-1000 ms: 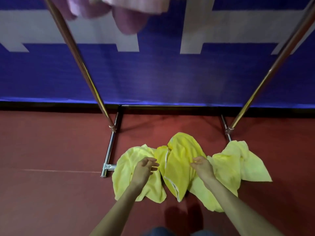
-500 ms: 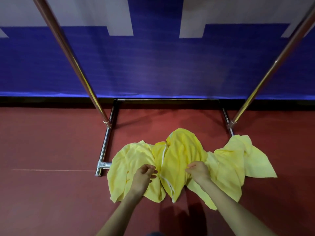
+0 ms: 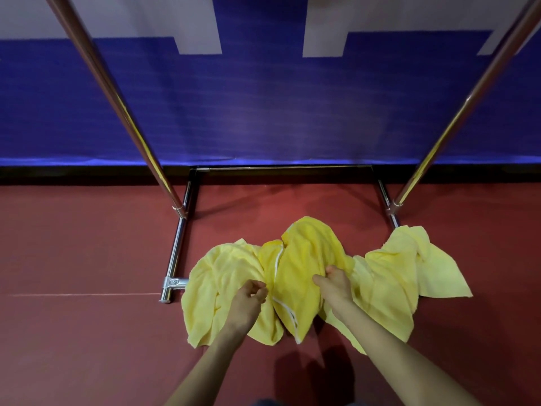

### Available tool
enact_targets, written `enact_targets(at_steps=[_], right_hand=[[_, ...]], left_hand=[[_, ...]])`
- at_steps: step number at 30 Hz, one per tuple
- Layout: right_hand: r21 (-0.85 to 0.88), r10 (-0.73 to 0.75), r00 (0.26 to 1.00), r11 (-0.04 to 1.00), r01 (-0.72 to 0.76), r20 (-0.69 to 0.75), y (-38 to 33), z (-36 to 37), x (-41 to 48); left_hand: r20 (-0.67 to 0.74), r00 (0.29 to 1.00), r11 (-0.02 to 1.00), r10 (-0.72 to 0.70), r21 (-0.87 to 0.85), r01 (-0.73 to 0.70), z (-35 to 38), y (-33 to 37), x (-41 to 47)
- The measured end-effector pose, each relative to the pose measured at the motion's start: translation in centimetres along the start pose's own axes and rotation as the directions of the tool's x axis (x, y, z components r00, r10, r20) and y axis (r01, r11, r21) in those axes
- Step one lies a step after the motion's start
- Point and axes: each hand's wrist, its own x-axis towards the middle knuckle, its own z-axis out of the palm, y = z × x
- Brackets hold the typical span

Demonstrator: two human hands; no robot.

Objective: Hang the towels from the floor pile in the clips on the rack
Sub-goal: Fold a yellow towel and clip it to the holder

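Note:
A pile of yellow towels lies on the red floor between the rack's feet. The deeper-yellow middle towel (image 3: 304,259) bulges up; a paler towel (image 3: 216,276) lies to its left and another pale towel (image 3: 409,268) to its right. My left hand (image 3: 248,303) pinches the fabric at the seam between the left and middle towels. My right hand (image 3: 333,284) grips the middle towel's right side with curled fingers. The rack's clips are out of view.
Two slanted chrome rack poles, the left pole (image 3: 123,112) and the right pole (image 3: 462,112), rise from a chrome base frame (image 3: 175,259) on the floor. A blue and white banner wall (image 3: 263,112) stands right behind the rack. Red floor spreads to both sides.
The view has tilted down, so the pink towels hanging above have left the frame. Both hands have closed on the yellow fabric and bunched the middle towel.

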Motion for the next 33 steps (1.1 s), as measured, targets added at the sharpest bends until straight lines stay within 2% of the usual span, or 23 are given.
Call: enact_targets(at_steps=[3, 5, 8, 12, 15, 17, 22, 27, 30, 33], right_hand=[[0.324, 0.023, 0.999, 0.945, -0.035, 0.039, -1.5, 0.0, -1.1], [0.460, 0.025, 0.994, 0.885, -0.071, 0.105, -2.3, 0.2, -1.5], [0.528, -0.008, 0.967, 0.839, -0.131, 0.253, -3.1, 0.6, -2.2], [0.534, -0.094, 0.918, 0.834, -0.139, 0.385, -4.0, 0.6, -2.9], [0.510, -0.121, 0.896, 0.850, -0.128, 0.427, -4.4, 0.2, -3.1], [0.483, -0.089, 0.903, 0.864, -0.141, 0.421, -4.1, 0.2, -2.6], [0.380, 0.021, 0.925, 0.908, -0.177, 0.381, -3.4, -0.1, -2.5], [0.270, 0.019, 0.921, 0.953, -0.134, 0.389, -4.1, -0.2, -3.9], [0.262, -0.002, 0.935, 0.960, -0.097, 0.355, -6.5, -1.1, -6.0], [0.232, -0.069, 0.956, 0.973, 0.001, 0.285, -10.1, -3.2, -9.0]], left_hand=[[0.049, 0.999, 0.999, -0.009, 0.050, 0.007, 0.3, 0.1, 0.5], [0.114, 0.990, 0.996, -0.081, -0.024, 0.084, 0.5, 0.7, 0.7], [0.231, 0.955, 0.942, -0.186, -0.236, 0.241, 0.7, 1.5, 1.0], [0.252, 0.948, 0.875, -0.194, -0.392, 0.283, 0.4, 2.5, 1.1], [0.167, 0.977, 0.861, -0.129, -0.471, 0.194, -0.3, 3.1, 1.5], [0.128, 0.989, 0.864, -0.070, -0.488, 0.125, -0.8, 3.9, 1.5], [0.006, 0.996, 0.950, 0.084, -0.302, -0.078, -1.0, 7.2, 0.5], [0.069, 0.933, 0.931, 0.353, -0.130, -0.342, -0.9, 11.0, -2.3], [0.080, 0.895, 0.897, 0.438, -0.098, -0.430, -1.2, 13.8, -5.2], [0.037, 0.865, 0.863, 0.500, -0.112, -0.493, -2.3, 17.9, -9.2]])
